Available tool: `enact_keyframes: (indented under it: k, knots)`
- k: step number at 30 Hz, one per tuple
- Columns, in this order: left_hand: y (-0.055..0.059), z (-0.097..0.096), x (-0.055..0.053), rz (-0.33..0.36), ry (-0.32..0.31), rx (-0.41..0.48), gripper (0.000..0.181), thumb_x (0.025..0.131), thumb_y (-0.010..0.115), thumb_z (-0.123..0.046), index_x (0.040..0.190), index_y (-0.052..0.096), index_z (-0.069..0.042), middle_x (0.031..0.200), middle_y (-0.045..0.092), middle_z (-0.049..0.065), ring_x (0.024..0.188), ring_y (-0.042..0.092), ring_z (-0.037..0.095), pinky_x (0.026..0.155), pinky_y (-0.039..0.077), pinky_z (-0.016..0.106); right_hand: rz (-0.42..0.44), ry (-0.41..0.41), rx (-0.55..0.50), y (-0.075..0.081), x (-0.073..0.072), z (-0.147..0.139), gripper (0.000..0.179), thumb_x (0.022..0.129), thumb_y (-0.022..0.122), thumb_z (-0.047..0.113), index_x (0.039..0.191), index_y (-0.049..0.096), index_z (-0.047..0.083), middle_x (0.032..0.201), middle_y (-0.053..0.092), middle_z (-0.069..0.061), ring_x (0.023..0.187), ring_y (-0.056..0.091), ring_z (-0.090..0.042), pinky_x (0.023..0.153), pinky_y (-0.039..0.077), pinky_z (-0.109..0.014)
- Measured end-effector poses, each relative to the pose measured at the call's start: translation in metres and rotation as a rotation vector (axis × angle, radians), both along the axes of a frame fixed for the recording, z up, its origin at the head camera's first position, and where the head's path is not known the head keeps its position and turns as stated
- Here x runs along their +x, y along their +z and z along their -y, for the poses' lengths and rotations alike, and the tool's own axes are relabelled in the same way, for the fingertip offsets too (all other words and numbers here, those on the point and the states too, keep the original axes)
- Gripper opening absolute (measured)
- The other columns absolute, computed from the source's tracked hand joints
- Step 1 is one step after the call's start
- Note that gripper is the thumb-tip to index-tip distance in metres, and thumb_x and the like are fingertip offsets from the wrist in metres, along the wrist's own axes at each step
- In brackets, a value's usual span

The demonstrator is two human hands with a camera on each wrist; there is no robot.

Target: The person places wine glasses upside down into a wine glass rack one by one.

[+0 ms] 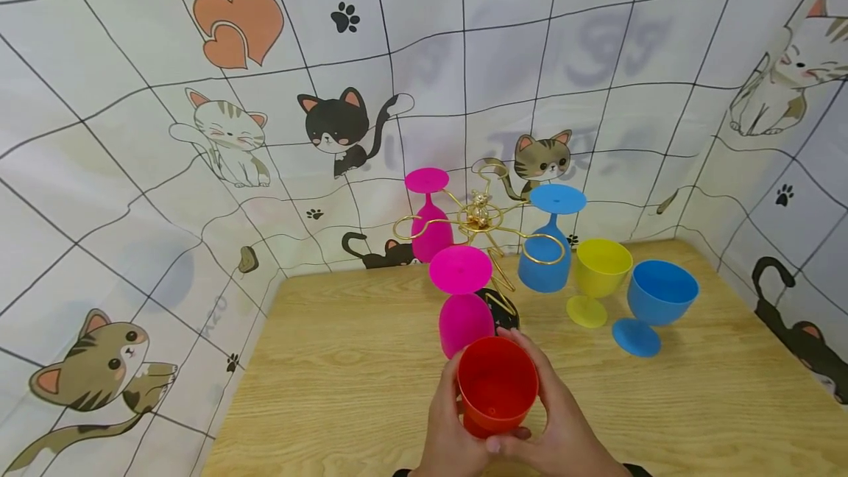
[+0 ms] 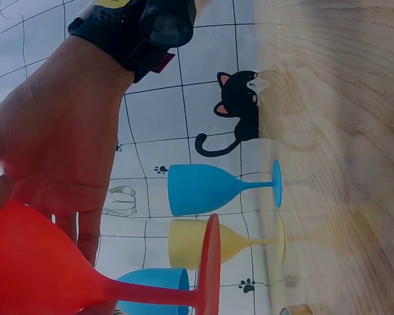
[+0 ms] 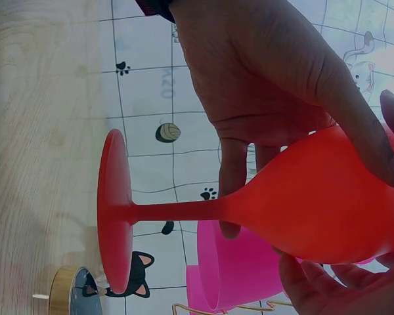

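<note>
- Red goblet (image 1: 498, 381) is right up front, upright, lifted off the table (image 1: 344, 359)
- Left hand (image 1: 450, 418) curls round one side of the bowl, right hand (image 1: 563, 418) grips the other; we'd keep the hold light and the stem vertical
- Widest room looks left, up to the patterned backdrop (image 1: 132, 57)
- Mid: front pink goblet (image 1: 465, 326), rear pink goblet (image 1: 433, 241), gold rack (image 1: 482, 218); we'd dodge its loops
- Right's tighter: upside-down blue goblet (image 1: 545, 260), yellow goblet (image 1: 599, 271), upright blue goblet (image 1: 662, 293)
</note>
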State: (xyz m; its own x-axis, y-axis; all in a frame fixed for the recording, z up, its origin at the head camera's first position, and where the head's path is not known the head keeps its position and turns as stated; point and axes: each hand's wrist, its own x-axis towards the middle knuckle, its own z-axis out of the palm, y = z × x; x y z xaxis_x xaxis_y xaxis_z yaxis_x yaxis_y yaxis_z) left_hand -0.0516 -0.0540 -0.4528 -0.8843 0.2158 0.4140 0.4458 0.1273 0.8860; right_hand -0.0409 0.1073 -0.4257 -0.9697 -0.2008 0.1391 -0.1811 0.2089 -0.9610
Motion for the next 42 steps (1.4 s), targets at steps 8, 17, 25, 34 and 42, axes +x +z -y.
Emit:
enact_keyframes:
  k: [8,17,25,34,42]
  knots:
    - [-0.013,-0.001,-0.004,-0.206,0.016,-0.023,0.089,0.075,0.085,-0.021,0.147,0.032,-0.012,0.138,0.053,0.007,0.119,0.057,0.019,0.084,0.060,0.030,0.090,-0.042,0.005,0.001,0.001,0.002,0.098,0.077,0.084,0.024,0.151,0.022,0.042,0.149,0.041,0.010,0.137,0.038,-0.022,0.088,0.054,-0.018]
    - [-0.015,-0.003,-0.002,-0.199,0.051,-0.063,0.090,0.075,0.085,-0.025,0.147,0.032,-0.011,0.137,0.054,0.006,0.117,0.058,0.018,0.082,0.060,0.029,0.104,-0.061,0.020,0.000,0.000,0.001,0.096,0.075,0.085,0.025,0.149,0.026,0.035,0.143,0.047,0.002,0.135,0.039,-0.030,0.086,0.058,-0.026]
    - [-0.015,-0.004,-0.001,-0.158,0.076,-0.070,0.092,0.072,0.087,-0.026,0.146,0.034,-0.016,0.137,0.054,0.001,0.118,0.058,0.019,0.084,0.060,0.030,0.137,-0.072,0.030,0.002,-0.002,0.000,0.093,0.073,0.087,0.027,0.147,0.031,0.032,0.142,0.048,0.002,0.135,0.040,-0.030,0.086,0.058,-0.026]
    - [-0.019,-0.001,-0.003,-0.217,0.083,-0.100,0.095,0.070,0.088,-0.022,0.147,0.033,-0.012,0.137,0.054,0.004,0.117,0.058,0.019,0.087,0.059,0.031,0.087,-0.078,0.019,-0.001,-0.001,0.000,0.089,0.072,0.087,0.026,0.144,0.035,0.030,0.139,0.051,0.003,0.130,0.044,-0.029,0.084,0.055,-0.019]
    - [-0.006,0.002,0.007,-0.053,0.050,-0.129,0.100,0.075,0.084,-0.026,0.152,0.021,-0.019,0.148,0.042,0.004,0.131,0.048,0.021,0.092,0.057,0.028,0.038,-0.087,-0.003,-0.002,0.001,0.000,0.088,0.074,0.086,0.020,0.145,0.034,0.025,0.140,0.050,0.000,0.126,0.046,-0.029,0.083,0.058,-0.024]
